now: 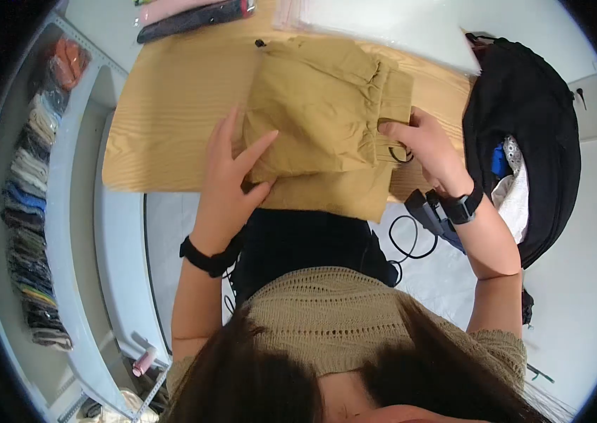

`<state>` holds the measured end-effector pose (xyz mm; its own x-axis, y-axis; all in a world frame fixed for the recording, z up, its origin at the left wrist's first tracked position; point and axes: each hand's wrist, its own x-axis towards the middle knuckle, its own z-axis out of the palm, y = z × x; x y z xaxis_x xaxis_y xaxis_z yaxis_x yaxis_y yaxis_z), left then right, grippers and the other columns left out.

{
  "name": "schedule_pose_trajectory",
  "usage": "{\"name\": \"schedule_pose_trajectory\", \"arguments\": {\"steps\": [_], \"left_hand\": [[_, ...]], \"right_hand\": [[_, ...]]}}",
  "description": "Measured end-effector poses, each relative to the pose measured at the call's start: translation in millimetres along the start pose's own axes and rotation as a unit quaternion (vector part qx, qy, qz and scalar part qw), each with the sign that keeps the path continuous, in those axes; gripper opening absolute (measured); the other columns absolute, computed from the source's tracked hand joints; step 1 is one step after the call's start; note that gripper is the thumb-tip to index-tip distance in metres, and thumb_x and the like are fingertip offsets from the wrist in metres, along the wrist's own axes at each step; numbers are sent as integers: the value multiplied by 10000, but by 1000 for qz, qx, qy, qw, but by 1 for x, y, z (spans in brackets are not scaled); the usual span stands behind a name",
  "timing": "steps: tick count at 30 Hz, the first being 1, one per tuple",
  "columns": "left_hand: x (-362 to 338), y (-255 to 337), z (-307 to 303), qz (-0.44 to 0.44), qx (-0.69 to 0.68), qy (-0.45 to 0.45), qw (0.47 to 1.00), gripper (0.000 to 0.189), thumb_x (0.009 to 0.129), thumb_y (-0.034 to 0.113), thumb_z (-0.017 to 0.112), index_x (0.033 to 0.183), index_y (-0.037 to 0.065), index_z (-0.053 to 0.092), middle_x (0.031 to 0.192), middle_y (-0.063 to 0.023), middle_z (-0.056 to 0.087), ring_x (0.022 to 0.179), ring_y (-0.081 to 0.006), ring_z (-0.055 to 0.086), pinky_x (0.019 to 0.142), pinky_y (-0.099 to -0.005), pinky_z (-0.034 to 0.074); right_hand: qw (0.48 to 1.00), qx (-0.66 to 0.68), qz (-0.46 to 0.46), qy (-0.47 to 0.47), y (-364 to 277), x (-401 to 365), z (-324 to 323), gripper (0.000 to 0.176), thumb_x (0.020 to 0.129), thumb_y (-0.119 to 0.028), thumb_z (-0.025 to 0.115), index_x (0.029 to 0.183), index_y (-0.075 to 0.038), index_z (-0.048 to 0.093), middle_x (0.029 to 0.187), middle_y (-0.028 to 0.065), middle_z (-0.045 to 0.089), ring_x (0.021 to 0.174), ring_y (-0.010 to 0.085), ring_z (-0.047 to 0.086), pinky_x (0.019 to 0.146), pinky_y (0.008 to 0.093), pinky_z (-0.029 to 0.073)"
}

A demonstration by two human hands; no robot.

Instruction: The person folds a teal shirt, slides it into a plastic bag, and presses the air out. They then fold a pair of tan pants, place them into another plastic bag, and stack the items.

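Observation:
A pair of mustard-coloured trousers [312, 106] lies folded on the wooden table, part of it hanging past the front edge over my lap. Its gathered elastic waistband [381, 99] faces right, and a thin black cord [402, 154] shows there. My right hand [425, 146] grips the waistband end, thumb on top and the other fingers partly hidden. At the opposite side, my left hand [233, 169] rests against the cloth edge with fingers spread. A small black toggle-like piece [261, 44] sits by the far left corner of the cloth.
The wooden table [164, 120] carries folded clothes [192, 21] and clear plastic bags [383, 28] along its back. A black bag [531, 99] with items inside stands right. Shelving [80, 176] at left holds several packed garments [27, 204]. A black cable [411, 247] loops below.

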<state>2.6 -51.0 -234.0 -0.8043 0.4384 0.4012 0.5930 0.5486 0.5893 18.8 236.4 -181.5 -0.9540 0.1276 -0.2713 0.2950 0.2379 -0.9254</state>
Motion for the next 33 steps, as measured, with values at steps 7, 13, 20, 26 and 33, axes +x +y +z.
{"name": "schedule_pose_trajectory", "arguments": {"steps": [7, 13, 20, 26, 33], "left_hand": [[4, -7, 2, 60, 52, -20, 997, 453, 603, 49, 697, 1026, 209, 702, 1386, -162, 419, 1256, -412, 372, 1020, -468, 324], [2, -9, -1, 65, 14, -46, 997, 270, 617, 54, 669, 848, 179, 732, 1345, -141, 485, 1263, -414, 379, 1030, -467, 312], [1, -8, -5, 71, 13, -67, 995, 92, 688, 38, 588, 760, 95, 590, 1332, -129, 487, 1248, -408, 387, 1009, -465, 312], [-1, -15, 2, 21, -119, -54, 991, 49, 740, 9, 497, 749, 54, 479, 1329, -183, 471, 1231, -431, 387, 1009, -454, 306], [-3, -7, 7, 68, 57, -57, 994, 56, 705, 20, 515, 740, 55, 488, 1301, -185, 486, 1205, -437, 405, 1003, -467, 316]], "right_hand": [[999, 33, 40, -11, 2, 10, -17, 381, 824, -162, 657, 1132, 39, 558, 992, 84, 646, 826, 134, 610, 720, 252, 481], [931, 334, 117, -91, -5, 14, -14, 420, 880, -276, 620, 1209, -31, 533, 1142, 83, 617, 992, 196, 603, 845, 324, 485], [918, 358, 117, -126, -6, 11, -11, 459, 896, -329, 586, 1250, -49, 506, 1194, 95, 591, 1062, 214, 577, 916, 365, 451], [900, 413, 76, -119, 12, 19, -8, 427, 901, -280, 579, 1247, -40, 510, 1181, 103, 601, 1044, 199, 590, 903, 350, 464], [893, 366, 168, -202, 26, 6, -3, 387, 888, -112, 584, 1254, -20, 497, 1174, 118, 615, 1063, 213, 600, 931, 352, 476]]}}
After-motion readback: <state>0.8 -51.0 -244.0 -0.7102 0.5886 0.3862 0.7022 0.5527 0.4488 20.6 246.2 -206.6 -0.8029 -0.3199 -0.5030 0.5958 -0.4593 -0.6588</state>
